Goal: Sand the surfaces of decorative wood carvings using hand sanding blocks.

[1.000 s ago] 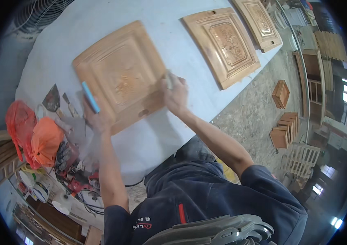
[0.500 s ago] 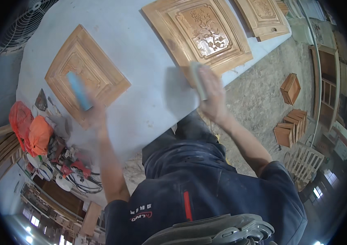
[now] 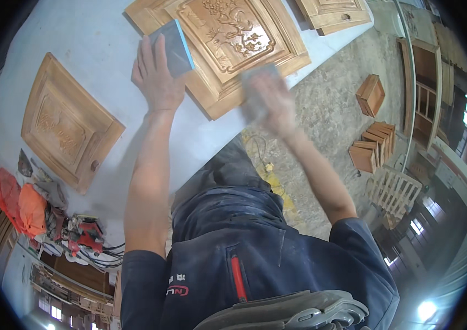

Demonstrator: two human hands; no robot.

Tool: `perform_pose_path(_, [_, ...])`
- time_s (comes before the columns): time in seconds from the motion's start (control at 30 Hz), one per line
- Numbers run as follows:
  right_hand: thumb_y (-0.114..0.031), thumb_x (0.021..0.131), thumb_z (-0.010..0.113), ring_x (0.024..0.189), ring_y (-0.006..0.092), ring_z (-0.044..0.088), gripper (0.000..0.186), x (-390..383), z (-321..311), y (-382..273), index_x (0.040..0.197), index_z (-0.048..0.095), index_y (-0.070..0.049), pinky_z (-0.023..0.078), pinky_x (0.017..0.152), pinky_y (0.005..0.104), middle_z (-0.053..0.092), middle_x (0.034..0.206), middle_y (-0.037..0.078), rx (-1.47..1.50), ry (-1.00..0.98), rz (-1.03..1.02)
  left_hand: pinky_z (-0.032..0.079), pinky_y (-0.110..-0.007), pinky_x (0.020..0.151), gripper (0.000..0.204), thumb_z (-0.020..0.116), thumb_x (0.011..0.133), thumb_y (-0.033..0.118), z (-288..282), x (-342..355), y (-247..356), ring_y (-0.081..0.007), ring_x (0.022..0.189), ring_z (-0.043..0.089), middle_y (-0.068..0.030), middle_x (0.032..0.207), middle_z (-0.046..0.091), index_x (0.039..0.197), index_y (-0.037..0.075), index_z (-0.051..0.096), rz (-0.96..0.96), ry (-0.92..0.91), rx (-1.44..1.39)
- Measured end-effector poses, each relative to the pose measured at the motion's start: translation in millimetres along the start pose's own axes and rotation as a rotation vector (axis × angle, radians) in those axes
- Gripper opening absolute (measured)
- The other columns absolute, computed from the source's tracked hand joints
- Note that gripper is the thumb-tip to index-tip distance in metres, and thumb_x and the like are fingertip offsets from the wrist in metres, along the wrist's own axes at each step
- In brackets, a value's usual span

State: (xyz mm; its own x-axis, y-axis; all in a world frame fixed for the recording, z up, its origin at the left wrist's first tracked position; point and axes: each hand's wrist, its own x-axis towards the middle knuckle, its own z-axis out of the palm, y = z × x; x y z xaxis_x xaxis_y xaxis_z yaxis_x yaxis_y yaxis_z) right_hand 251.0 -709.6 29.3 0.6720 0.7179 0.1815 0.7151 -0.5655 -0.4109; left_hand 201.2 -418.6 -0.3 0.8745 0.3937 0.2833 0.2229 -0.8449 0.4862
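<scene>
A carved wooden door panel (image 3: 211,99) lies on the pale-covered table, its raised centre glossy. At its left edge my left hand (image 3: 156,82) holds a flat grey sanding pad (image 3: 177,52) with a bright blue edge, fingers laid over it. My right hand (image 3: 272,107), smeared by motion, is at the panel's near right corner. Under its fingers is a greyish pad (image 3: 255,74), also blurred. Whether either pad touches the wood, I cannot tell. A smaller carved panel (image 3: 68,124) lies farther left, apart from both hands.
Another wooden panel (image 3: 335,14) lies at the table's far right. Red and orange bags (image 3: 33,209) and red tools with cables (image 3: 88,234) are at the left. On the concrete floor to the right are wooden drawers (image 3: 370,94), a slatted rack (image 3: 394,190) and a cabinet frame (image 3: 423,93).
My left hand has moved with its pad from the left panel to the larger one. My right hand stays by the larger panel's near end. The whole view has shifted, moving the table scene leftward.
</scene>
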Motion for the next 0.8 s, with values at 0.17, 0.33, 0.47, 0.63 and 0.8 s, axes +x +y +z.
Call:
perform_pose_path(0.17, [-0.037,0.108,0.063,0.139,0.0321,0.06,0.051,29.7,-43.0,62.0,0.149,0.061,-0.008,0.044,0.121,0.0486,0.067,0.146,0.016,-0.262,0.15,0.277,0.026,-0.054,0.125,0.107,0.09,0.074,0.027,-3.2,10.4,-2.2,-0.0379,0.157,0.038,-0.0199,0.174,0.035,0.167,0.017,0.038,0.019,0.038,-0.042])
perform_pose_path(0.33, [-0.036,0.108,0.061,0.136,0.0382,0.059,0.052,40.3,-22.8,58.7,0.148,0.06,-0.003,0.044,0.116,0.0516,0.067,0.144,0.02,0.025,0.418,0.753,0.027,-0.053,0.125,0.103,0.088,0.078,0.025,-9.6,6.2,-1.5,-0.0381,0.157,0.039,-0.0201,0.174,0.036,0.167,0.016,0.038,-0.008,0.025,-0.034])
perform_pose_path(0.47, [-0.034,0.108,0.061,0.133,0.0421,0.058,0.056,44.4,-22.0,56.6,0.151,0.056,0.002,0.044,0.111,0.0533,0.064,0.145,0.024,-0.099,0.144,0.728,0.028,-0.053,0.125,0.095,0.083,0.083,0.023,-15.0,9.5,2.2,-0.0374,0.155,0.043,-0.0208,0.172,0.039,0.167,0.014,0.04,-0.015,0.028,-0.091])
perform_pose_path(0.63, [-0.03,0.106,0.062,0.136,0.0418,0.056,0.057,9.6,-18.8,17.3,0.154,0.054,-0.001,0.043,0.113,0.0532,0.063,0.147,0.026,-0.093,0.075,0.522,0.032,-0.053,0.124,0.092,0.082,0.083,0.015,-21.8,3.5,2.6,-0.0392,0.155,0.044,-0.0214,0.171,0.04,0.166,0.013,0.041,-0.169,0.025,-0.023])
perform_pose_path(0.8, [-0.031,0.105,0.062,0.155,0.0421,0.041,0.062,40.5,-67.0,21.7,0.161,0.05,-0.006,0.031,0.121,0.0656,0.054,0.164,0.015,-0.143,-0.002,0.241,0.032,-0.051,0.123,0.092,0.076,0.081,0.016,-20.5,27.1,-32.4,-0.0383,0.156,0.042,-0.0216,0.171,0.04,0.166,0.009,0.041,-0.065,0.046,-0.021])
